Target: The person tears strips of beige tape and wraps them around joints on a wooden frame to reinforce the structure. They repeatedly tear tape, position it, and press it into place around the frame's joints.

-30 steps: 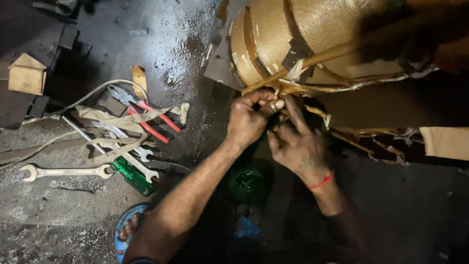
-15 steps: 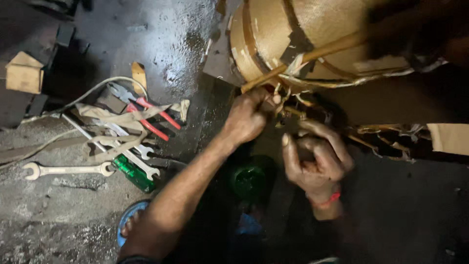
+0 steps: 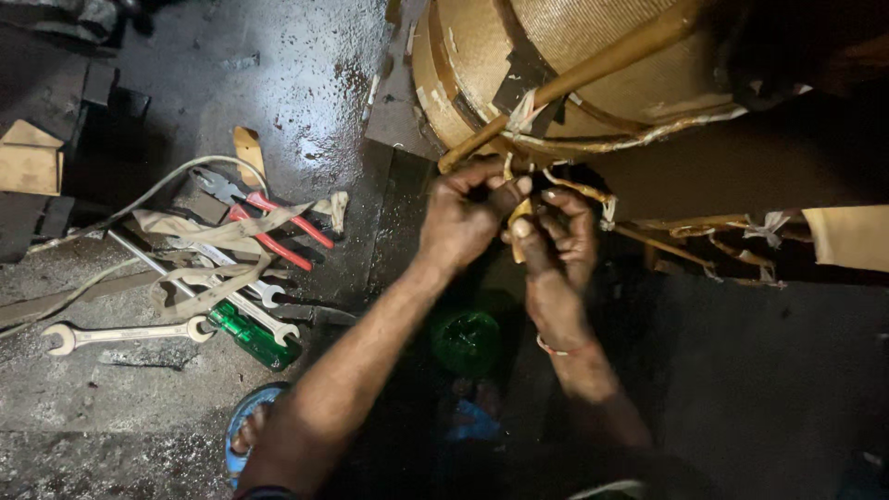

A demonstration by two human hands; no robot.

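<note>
A yellowish strip is pinched between the left hand and right hand — right under the big wound coil; wrenches and red-handled pliers are left on the floor.

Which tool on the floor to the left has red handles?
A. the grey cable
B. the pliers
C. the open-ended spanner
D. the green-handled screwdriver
B: the pliers have red handles, lying above the silver spanner and the green-handled screwdriver, well left of both hands.
</note>
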